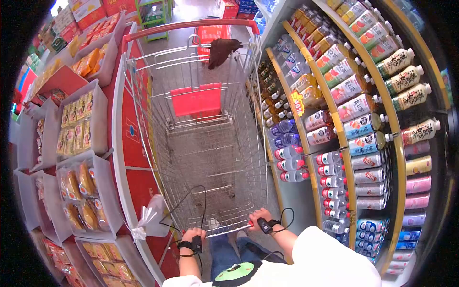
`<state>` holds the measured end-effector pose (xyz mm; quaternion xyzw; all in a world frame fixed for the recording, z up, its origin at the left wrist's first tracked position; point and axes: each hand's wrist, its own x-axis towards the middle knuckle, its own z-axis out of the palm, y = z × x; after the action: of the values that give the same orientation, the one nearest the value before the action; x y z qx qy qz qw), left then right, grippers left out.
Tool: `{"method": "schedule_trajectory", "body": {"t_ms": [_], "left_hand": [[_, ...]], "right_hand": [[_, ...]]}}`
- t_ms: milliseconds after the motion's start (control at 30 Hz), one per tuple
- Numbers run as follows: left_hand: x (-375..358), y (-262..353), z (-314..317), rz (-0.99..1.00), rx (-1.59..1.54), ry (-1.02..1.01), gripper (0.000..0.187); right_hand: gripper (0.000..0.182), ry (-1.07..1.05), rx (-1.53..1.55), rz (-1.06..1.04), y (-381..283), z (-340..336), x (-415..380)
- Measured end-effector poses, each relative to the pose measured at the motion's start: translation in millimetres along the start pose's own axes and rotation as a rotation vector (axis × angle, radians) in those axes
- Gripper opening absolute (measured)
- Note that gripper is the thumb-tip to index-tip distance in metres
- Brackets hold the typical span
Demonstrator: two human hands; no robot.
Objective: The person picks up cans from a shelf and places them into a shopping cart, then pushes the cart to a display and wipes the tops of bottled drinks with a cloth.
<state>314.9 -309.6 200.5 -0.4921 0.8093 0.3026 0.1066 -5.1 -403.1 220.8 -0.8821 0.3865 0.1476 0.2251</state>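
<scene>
A wire shopping cart [215, 225] stretches ahead of me, its red handle [191, 25] at the far end. My left hand [193, 235] is closed around the near rim at its left corner. Around the right corner of that rim, my right hand [260, 217] is curled. Both wrists wear black straps with small devices and dark cables. Inside the far end is a red seat flap [196, 99]. A dark brown piece of cloth or bag [222, 51] hangs near the handle. Parts of my fingers are hidden beneath the rim.
Along the right, shelves [338, 129] hold rows of bottles and cans. On the left, plastic bins [95, 191] contain packaged snacks, with a tied clear plastic bag [152, 217] at their edge. A red basket [210, 36] and a green rack [154, 19] stand beyond the cart.
</scene>
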Motion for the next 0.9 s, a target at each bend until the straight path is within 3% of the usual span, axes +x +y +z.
{"method": "schedule_trajectory", "body": {"t_ms": [233,500,633,900], "left_hand": [[25,-13,-10,0.052,0.049,-0.003,0.013],[67,-26,-59,-0.051,-0.055,-0.035,0.015],[89,-30,-105,-0.061,-0.058,-0.105,0.014],[146,-57,-113,-0.037,-0.04,-0.099,0.02]], "right_hand": [[0.034,0.007,-0.027,0.001,21,-6,16],[0.042,-0.177,-0.1,0.015,56,-38,56],[0.038,-0.029,-0.098,-0.055,78,-52,74],[0.037,0.002,-0.049,-0.034,122,-92,114]]}}
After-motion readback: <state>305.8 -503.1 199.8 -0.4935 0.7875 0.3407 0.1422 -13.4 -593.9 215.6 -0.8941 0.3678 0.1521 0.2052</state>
